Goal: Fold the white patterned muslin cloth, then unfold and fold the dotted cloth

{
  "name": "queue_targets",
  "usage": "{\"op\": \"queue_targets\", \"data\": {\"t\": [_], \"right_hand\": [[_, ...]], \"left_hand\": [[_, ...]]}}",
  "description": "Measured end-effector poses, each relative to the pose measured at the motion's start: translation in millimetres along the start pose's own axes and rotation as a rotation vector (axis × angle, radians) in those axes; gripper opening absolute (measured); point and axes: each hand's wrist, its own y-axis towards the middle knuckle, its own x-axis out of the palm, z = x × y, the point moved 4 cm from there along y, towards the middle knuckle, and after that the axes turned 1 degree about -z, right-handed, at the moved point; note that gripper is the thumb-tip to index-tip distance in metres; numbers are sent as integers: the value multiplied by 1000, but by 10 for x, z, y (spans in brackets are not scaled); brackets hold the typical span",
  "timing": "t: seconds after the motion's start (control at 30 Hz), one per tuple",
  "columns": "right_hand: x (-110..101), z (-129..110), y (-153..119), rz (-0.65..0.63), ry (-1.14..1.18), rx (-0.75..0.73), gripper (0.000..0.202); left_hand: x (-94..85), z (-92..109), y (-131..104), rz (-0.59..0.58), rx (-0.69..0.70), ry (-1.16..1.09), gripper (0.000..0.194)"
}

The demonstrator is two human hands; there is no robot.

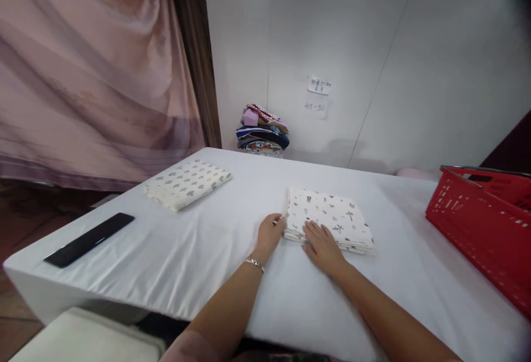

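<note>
A white folded cloth with a small dark print of palm trees and leaves lies on the white-covered table. At its left edge, the curled fingers of my left hand pinch the near corner; the fingertips are partly hidden. My right hand rests flat on the cloth's near edge, fingers stretched out over the top layer. Another folded cloth, cream with grey hearts, lies by itself toward the far left of the table.
A long black flat object lies near the table's left edge. The red plastic basket stands on the right. Behind the table is a stack of folded fabrics against the white wall. A pink curtain hangs at left.
</note>
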Motion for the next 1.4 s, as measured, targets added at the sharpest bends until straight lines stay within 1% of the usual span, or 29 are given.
{"op": "queue_targets", "data": {"t": [0.07, 0.13, 0.23, 0.37, 0.47, 0.6, 0.73, 0.83, 0.9, 0.97, 1.0, 1.07, 1.1, 1.13, 1.2, 1.27, 1.3, 1.33, 1.4], "right_hand": [[-26, 0, 2, -4, 13, 13, 54], [-71, -47, 33, 11, 24, 19, 55], [-97, -196, 106, 46, 36, -19, 58], [-9, -364, 152, 23, 39, -77, 58], [22, -385, 136, 5, 52, -68, 59], [-31, -388, 120, -20, 92, -45, 61], [-64, -416, 137, -13, 101, -51, 57], [-38, -423, 147, -1, 80, -74, 55], [-12, -419, 148, 5, 63, -85, 55], [10, -414, 152, 11, 58, -84, 55], [18, -415, 154, 12, 59, -80, 55], [15, -427, 158, 17, 64, -71, 55], [1, -438, 157, 20, 67, -69, 56], [-22, -451, 154, 22, 73, -70, 57], [-95, -472, 137, 13, 97, -98, 58], [-204, -447, 109, -8, 126, -144, 52], [-272, -397, 93, -7, 135, -153, 47], [-347, -312, 77, 10, 137, -143, 40], [-501, -29, 42, 88, 112, -48, 34]], "left_hand": [[18, -49, 19, -60, -72, -12, 30], [48, -36, 17, -113, -74, 0, 32], [72, 11, 7, -143, -58, 2, 28], [77, 2, 10, -159, -82, -50, 20], [87, -21, 11, -158, -71, -78, 20], [109, -19, -4, -150, -73, -72, 24], [109, 3, -9, -169, -119, -47, 16], [81, 20, -17, -191, -141, -20, 14], [58, 39, -29, -195, -134, 48, 14], [34, 86, -28, -153, -73, 141, 14], [28, 126, -19, -118, -15, 183, 16], [40, 230, 16, -60, 142, 235, 27], [66, 282, 38, -61, 231, 248, 32], [107, 325, 62, -89, 311, 263, 34], [210, 352, 104, -199, 404, 304, 35], [303, 299, 128, -315, 407, 338, 35], [332, 254, 133, -347, 388, 352, 35], [350, 208, 134, -359, 372, 365, 36], [363, 130, 126, -355, 361, 389, 38]]}}
